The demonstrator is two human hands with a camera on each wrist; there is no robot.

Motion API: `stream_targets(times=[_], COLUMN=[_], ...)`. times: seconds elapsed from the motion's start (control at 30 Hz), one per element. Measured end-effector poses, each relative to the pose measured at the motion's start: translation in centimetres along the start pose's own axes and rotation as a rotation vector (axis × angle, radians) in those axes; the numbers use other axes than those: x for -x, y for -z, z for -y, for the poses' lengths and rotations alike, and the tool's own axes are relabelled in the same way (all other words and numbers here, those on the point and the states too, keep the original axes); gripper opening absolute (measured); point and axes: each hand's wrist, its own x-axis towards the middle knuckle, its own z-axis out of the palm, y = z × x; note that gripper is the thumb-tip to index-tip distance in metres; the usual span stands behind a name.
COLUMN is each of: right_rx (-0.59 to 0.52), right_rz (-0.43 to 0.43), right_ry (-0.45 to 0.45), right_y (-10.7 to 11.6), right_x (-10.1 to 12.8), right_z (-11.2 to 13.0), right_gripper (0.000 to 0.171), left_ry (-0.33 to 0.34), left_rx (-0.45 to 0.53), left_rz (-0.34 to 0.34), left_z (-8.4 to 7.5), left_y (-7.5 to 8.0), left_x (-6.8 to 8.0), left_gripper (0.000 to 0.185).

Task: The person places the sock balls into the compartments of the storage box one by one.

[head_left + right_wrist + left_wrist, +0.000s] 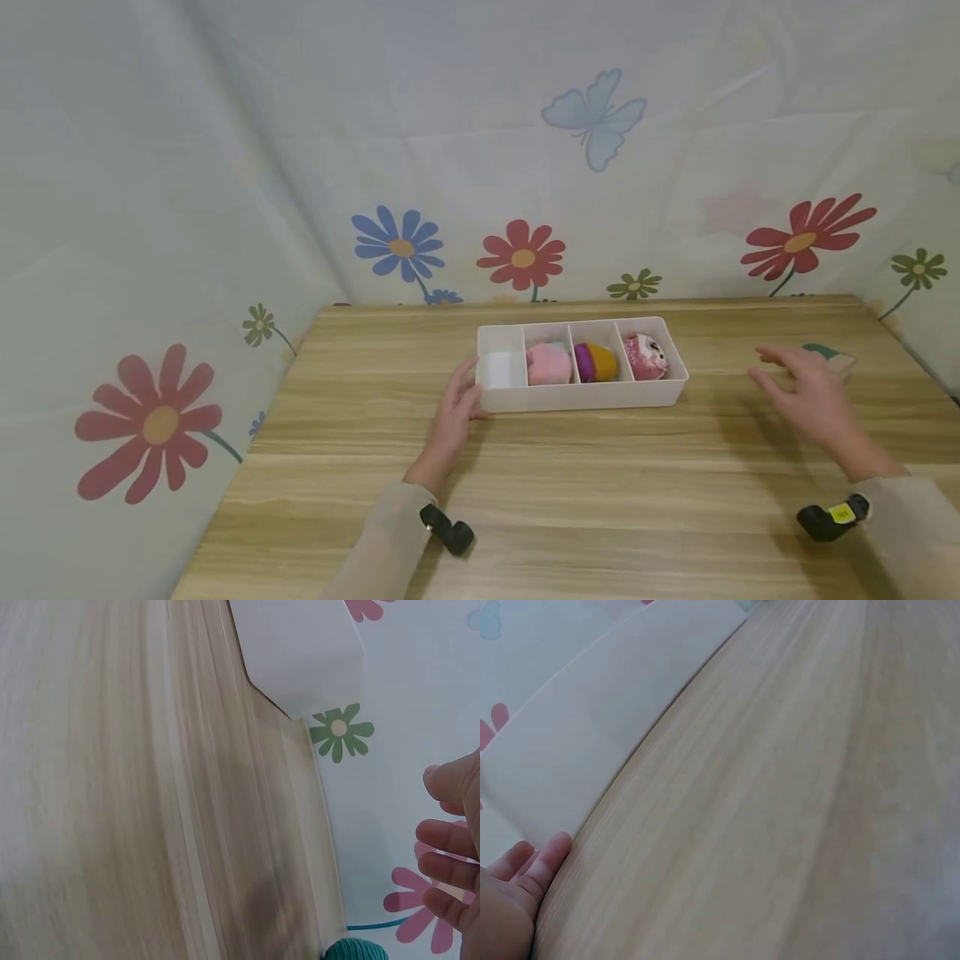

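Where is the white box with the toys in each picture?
Head: the white box sits mid-table, the left hand touching its left end.
Left wrist: its plain wall fills the upper left.
Right wrist: one corner at the top.
Shared landmark: the wooden table.

Open near half of the tabletop (570, 500), things toward the back

The tray (585, 398) stands mid-table near the back edge, the left hand (455, 414) touching its left end; the right hand (813, 398) hovers by a small green-topped block (831, 356) near the right edge; curtain walls (187, 208) close left and back.
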Motion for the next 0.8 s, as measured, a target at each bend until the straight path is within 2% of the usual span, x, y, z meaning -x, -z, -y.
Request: stream_targets(times=[0.3, 0.47, 0.63, 0.8], right_rx=[0.009, 0.01, 0.037, 0.085], right_rz=[-0.064, -0.063, -0.051, -0.063], right_ry=[0.019, -0.013, -0.086, -0.095], right_y=[0.9, 1.6, 2.2, 2.5], right_x=[0.3, 0.5, 0.7, 0.7], right_z=[-1.4, -2.2, -2.6, -3.0], right_gripper=[0.032, 0.033, 0.036, 0.038], left_ry=[0.004, -0.002, -0.022, -0.021], left_rx=[0.006, -0.004, -0.002, 0.005], left_rz=[-0.001, -0.004, -0.001, -0.003], left_z=[-0.1, -0.2, -0.2, 0.0], left_y=[0.0, 0.1, 0.0, 0.0], left_x=[0.0, -0.1, -0.2, -0.1], left_gripper=[0.045, 0.045, 0.046, 0.046])
